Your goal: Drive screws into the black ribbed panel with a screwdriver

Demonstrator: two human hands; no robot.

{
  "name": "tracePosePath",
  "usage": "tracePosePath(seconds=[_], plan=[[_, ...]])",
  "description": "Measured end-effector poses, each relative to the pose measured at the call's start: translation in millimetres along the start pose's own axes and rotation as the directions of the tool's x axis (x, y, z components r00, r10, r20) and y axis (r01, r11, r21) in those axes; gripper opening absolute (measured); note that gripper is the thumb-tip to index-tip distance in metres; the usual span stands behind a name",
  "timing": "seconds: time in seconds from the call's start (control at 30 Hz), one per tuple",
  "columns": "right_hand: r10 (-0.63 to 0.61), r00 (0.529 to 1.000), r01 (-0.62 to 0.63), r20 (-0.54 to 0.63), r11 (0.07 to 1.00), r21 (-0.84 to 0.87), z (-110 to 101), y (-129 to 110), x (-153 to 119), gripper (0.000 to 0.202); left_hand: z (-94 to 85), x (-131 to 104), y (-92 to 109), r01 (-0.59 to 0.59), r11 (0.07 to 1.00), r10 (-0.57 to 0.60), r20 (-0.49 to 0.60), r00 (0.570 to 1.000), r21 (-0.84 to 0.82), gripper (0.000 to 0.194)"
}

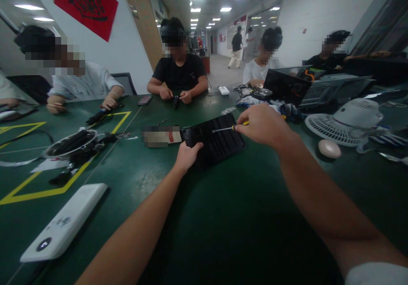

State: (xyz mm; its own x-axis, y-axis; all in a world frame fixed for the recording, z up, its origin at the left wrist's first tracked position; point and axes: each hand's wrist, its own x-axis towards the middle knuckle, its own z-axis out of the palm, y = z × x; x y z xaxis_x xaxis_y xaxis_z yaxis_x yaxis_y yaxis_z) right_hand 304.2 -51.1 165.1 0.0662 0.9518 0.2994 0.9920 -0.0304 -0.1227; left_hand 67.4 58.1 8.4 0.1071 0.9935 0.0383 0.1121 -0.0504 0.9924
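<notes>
My left hand (188, 155) grips the near left corner of a flat black panel (219, 147), thumb on top. The panel has ribbed bands on its face and is tilted on the green table (242, 217). In my right hand (266, 123) is a screwdriver (225, 128) with a yellow and black handle and a thin metal shaft. Its shaft points left across the panel; whether the tip touches the panel I cannot tell. Left of the panel lies an opened cardboard box (174, 135), partly blurred out.
A white power bank-like device (65, 221) lies at the near left. Behind it are a white hoop with black parts (72, 145) and yellow tape lines. A white fan (347, 119), a pale rounded object (329, 148) and a black case (287, 85) stand right. Several people sit around the table.
</notes>
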Motion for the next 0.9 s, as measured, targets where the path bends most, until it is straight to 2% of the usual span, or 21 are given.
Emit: tracePosePath(seconds=[0.27,0.43,0.7,0.9], plan=[[-0.048,0.999,0.047,0.023,0.999,0.024,2.9,-1.3,-0.6,0.019,-0.4,1.1,-1.4,0.011,1.0,-0.01,-0.018,1.0,0.018,0.037],[-0.073,0.997,0.073,0.011,0.997,0.017,6.0,-1.0,-0.3,0.024,0.0,2.6,-3.7,0.002,1.0,-0.002,-0.02,1.0,0.0,0.037],[-0.012,0.998,0.013,-0.069,1.0,0.005,-5.4,7.6,-1.2,0.024,-2.1,4.1,-7.3,-0.001,1.0,0.001,-0.014,1.0,0.004,0.04],[-0.042,0.999,0.043,-0.028,0.999,0.017,-2.6,7.6,1.2,0.023,-2.6,4.0,-6.5,0.018,1.0,-0.018,-0.008,1.0,-0.012,0.039]])
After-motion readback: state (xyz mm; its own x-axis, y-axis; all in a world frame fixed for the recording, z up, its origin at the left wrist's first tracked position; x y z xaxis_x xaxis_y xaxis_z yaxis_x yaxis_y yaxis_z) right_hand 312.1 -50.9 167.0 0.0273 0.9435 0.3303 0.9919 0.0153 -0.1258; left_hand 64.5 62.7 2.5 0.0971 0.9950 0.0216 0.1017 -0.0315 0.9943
